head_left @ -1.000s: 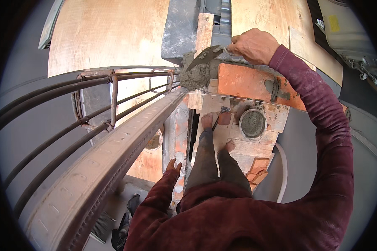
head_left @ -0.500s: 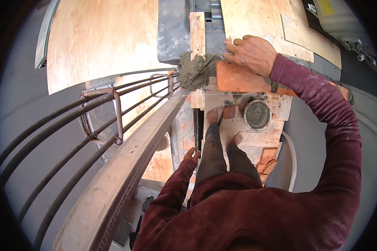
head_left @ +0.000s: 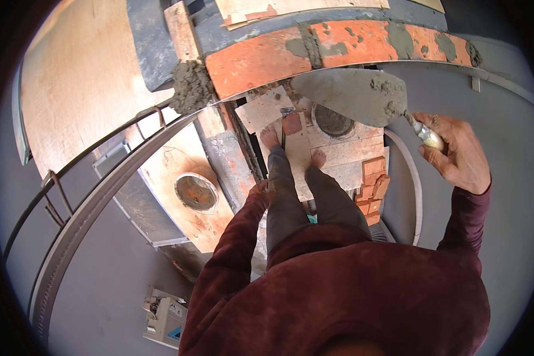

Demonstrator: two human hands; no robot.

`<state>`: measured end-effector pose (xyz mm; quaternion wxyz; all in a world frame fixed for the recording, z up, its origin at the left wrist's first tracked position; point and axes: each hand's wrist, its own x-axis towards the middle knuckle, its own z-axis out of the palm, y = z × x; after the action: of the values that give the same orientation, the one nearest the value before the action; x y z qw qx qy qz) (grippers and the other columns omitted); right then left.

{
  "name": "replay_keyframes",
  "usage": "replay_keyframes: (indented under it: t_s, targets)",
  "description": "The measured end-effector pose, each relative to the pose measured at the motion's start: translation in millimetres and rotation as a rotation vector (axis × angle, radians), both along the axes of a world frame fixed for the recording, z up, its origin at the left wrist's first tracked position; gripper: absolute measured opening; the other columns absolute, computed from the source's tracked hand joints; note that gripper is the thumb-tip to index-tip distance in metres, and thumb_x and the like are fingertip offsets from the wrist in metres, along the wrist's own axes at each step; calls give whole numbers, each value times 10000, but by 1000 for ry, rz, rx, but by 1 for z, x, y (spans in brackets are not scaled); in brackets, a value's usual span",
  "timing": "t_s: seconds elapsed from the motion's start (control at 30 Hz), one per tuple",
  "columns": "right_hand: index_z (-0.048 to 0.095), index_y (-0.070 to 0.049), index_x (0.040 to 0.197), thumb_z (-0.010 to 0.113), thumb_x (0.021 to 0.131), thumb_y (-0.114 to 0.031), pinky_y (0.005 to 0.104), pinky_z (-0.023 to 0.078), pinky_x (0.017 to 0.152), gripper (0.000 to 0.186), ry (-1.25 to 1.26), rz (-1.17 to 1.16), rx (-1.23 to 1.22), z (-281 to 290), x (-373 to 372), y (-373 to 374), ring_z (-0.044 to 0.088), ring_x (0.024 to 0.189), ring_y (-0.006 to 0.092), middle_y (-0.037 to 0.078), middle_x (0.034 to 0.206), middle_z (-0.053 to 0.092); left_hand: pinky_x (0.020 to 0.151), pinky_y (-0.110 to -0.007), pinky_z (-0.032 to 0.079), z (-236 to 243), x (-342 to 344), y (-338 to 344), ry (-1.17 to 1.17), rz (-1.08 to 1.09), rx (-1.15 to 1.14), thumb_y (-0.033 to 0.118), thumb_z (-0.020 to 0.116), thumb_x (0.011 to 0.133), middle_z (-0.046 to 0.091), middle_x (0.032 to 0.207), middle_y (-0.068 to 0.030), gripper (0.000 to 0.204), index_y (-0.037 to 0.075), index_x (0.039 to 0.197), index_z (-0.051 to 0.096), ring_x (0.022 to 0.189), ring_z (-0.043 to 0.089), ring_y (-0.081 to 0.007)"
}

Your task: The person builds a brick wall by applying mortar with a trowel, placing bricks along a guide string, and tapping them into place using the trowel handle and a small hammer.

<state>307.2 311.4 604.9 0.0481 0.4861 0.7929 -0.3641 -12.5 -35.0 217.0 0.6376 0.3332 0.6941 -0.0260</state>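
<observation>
My right hand (head_left: 457, 151) is closed round the light-coloured handle of a trowel (head_left: 338, 95). Its long grey blade points left, with lumps of mortar stuck near the handle end, and passes above a round bucket of mortar (head_left: 332, 120). Just beyond the blade runs a course of orange bricks (head_left: 252, 56) with grey mortar smeared in the joints. A rough heap of wet mortar (head_left: 191, 88) sits against the left end of that course. My left hand (head_left: 260, 194) hangs beside my left leg; its fingers are mostly hidden, and I see nothing held in it.
A taut line crosses in front of the bricks. Left of me are a long metal rail (head_left: 89, 228), dark bars (head_left: 26, 222) and a second bucket (head_left: 196, 193). Stacked orange bricks (head_left: 372, 184) stand by my right foot. My bare feet are on boards (head_left: 350, 154).
My right hand has come away from the brick course toward the right and nearer me, the trowel now plainly seen in it. The view has turned, shifting the mortar heap leftward.
</observation>
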Motion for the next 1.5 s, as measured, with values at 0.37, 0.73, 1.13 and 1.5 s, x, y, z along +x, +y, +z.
replay_keyframes:
  t_s: [0.37,0.73,1.13,1.5]
  targets:
    - [498,-32,1228,577,829,-270,418,492,885,471,-436,-509,-472,-521,173,-189,612,1049,337,216,1108,629,857,-351,508,-288,108,85,106,-68,83,170,791,714,581,1180,-156,711,10,1311,439,1027,603,-230]
    - [564,-16,886,569,796,-11,419,482,679,90,263,-761,-140,-598,133,-308,584,733,337,139,831,556,823,-333,454,-434,158,107,252,318,170,345,789,745,626,1064,-82,501,4,1061,605,943,573,-185]
    - [523,-27,1025,638,799,-217,443,511,757,317,104,-793,-447,-801,-83,-303,628,913,352,183,986,624,808,-349,544,-324,89,116,-330,714,-27,244,784,787,654,1015,-80,374,60,1050,593,929,637,-195]
    - [591,8,906,551,741,-192,442,519,724,263,122,-901,-777,-723,-59,-272,656,789,367,253,823,647,955,-411,507,-144,54,82,-561,1069,-110,319,686,863,513,1309,-111,623,71,1354,394,1160,551,-265]
